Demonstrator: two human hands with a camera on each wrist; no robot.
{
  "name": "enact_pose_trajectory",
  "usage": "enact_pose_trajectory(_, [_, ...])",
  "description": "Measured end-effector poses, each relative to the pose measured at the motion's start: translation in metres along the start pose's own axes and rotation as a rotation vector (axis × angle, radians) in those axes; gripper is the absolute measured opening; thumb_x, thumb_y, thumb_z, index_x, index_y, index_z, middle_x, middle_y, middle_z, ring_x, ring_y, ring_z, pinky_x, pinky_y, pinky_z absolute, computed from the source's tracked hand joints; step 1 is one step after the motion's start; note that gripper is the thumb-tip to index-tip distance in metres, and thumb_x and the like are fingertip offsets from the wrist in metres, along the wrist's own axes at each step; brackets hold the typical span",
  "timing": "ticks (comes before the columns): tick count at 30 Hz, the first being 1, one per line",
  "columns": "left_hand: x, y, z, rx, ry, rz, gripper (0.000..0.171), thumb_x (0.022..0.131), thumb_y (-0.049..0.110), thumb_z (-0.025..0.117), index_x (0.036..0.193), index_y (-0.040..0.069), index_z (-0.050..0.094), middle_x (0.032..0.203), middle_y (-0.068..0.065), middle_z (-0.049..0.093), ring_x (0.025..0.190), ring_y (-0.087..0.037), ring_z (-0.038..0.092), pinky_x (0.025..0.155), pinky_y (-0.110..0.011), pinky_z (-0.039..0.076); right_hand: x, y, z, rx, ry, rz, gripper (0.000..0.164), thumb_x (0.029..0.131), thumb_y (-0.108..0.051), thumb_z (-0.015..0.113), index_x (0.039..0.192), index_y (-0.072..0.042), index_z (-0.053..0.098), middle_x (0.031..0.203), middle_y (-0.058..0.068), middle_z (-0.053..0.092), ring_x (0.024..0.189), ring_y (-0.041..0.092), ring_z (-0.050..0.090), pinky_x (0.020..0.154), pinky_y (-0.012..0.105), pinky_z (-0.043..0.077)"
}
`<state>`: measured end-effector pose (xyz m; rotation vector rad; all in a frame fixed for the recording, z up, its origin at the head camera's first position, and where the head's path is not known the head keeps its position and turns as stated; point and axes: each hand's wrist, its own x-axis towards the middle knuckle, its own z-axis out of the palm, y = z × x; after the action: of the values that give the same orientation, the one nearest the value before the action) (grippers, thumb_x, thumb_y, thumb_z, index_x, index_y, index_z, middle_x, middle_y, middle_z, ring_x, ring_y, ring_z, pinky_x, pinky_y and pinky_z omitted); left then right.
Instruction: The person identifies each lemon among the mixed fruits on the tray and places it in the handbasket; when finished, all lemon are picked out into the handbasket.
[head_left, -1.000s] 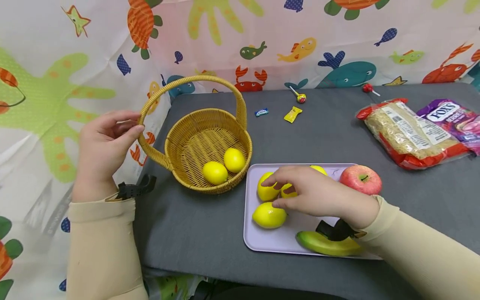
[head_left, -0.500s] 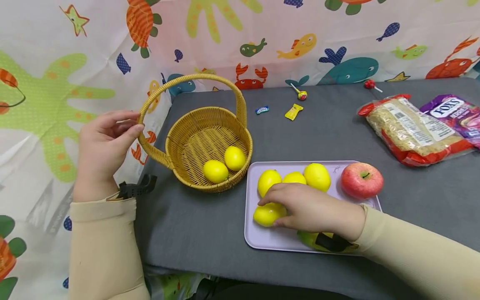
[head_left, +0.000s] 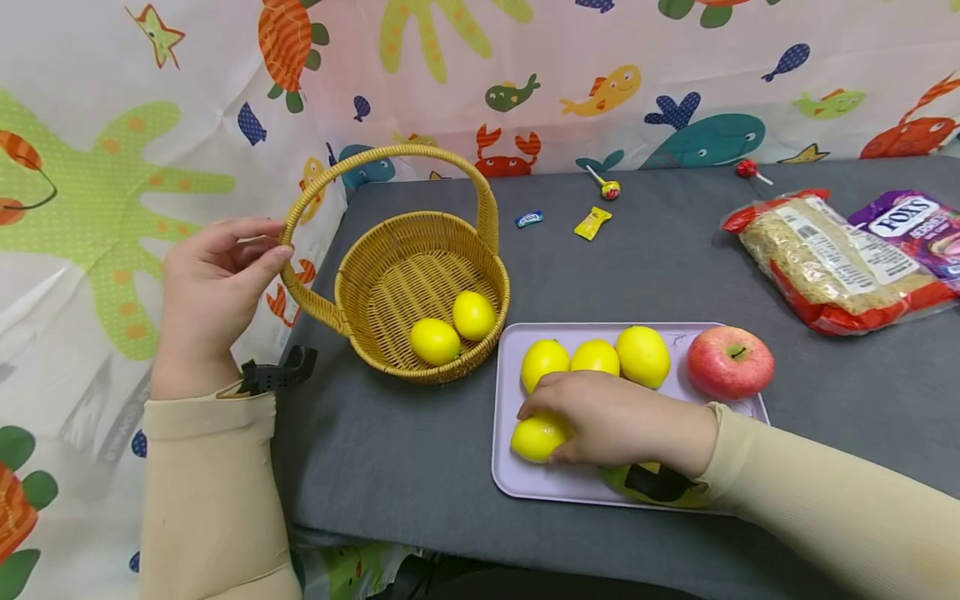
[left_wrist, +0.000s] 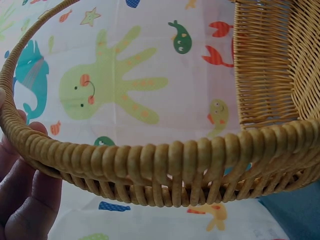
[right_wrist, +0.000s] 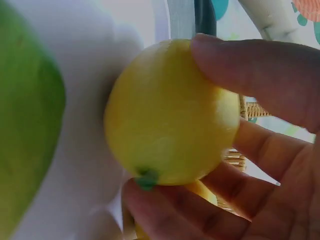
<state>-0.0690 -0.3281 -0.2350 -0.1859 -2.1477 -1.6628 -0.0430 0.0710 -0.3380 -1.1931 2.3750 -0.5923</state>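
Head view: a lemon [head_left: 537,439] rests at the left end of the lilac tray [head_left: 525,483], gripped by the right hand [head_left: 600,414], which hides its right side. The wrist strap [head_left: 658,483] covers much of the banana [head_left: 617,477]. Three lemons [head_left: 595,357] and an apple [head_left: 731,363] share the tray. The left hand [head_left: 219,287] pinches the handle [head_left: 488,218] of the basket [head_left: 401,287], where two lemons [head_left: 435,342] lie. The purple bag [head_left: 903,218] is cut off.

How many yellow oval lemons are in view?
6: two lemons in the round tan wicker basket, three lemons on the rectangular lilac tray, one lemon in front of them, held by the right hand. That hand may hide more.
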Motion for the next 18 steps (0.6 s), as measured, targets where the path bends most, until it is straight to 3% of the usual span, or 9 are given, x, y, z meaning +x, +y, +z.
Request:
enact_pose_trajectory(4, [-0.001,0.0,0.0,0.006,0.003,0.008,0.03,0.083,-0.008,0.078,0.112,-0.008,0.074,0.107,-0.008,0.07,0.088,-0.014,0.072,0.077,-0.016,0.058,0.0,-0.001,-0.007,0.038,0.022,-0.014,0.047,0.079,-0.025,0.086,0.123,-0.022,0.069,0.115,-0.011,0.066,0.103,0.011,0.057,0.098,0.039,0.051])
enact_pose_trajectory(10, [0.0,0.002,-0.002,0.024,0.016,0.0,0.029,0.082,-0.008,0.079,0.111,-0.007,0.074,0.107,-0.009,0.07,0.088,-0.015,0.072,0.077,-0.016,0.058,0.011,-0.009,-0.034,0.096,0.106,-0.06,0.047,0.08,-0.03,0.087,0.123,-0.029,0.069,0.113,-0.017,0.064,0.096,0.009,0.056,0.086,0.033,0.052])
enact_pose_trajectory(18, [0.0,0.003,0.002,0.054,-0.005,-0.007,0.027,0.084,-0.007,0.078,0.111,-0.004,0.076,0.108,-0.008,0.069,0.09,-0.015,0.072,0.08,-0.017,0.058,0.061,-0.012,-0.061,0.238,0.208,-0.032,0.05,0.082,-0.03,0.086,0.128,-0.024,0.068,0.122,-0.008,0.063,0.101,0.015,0.058,0.088,0.036,0.057])
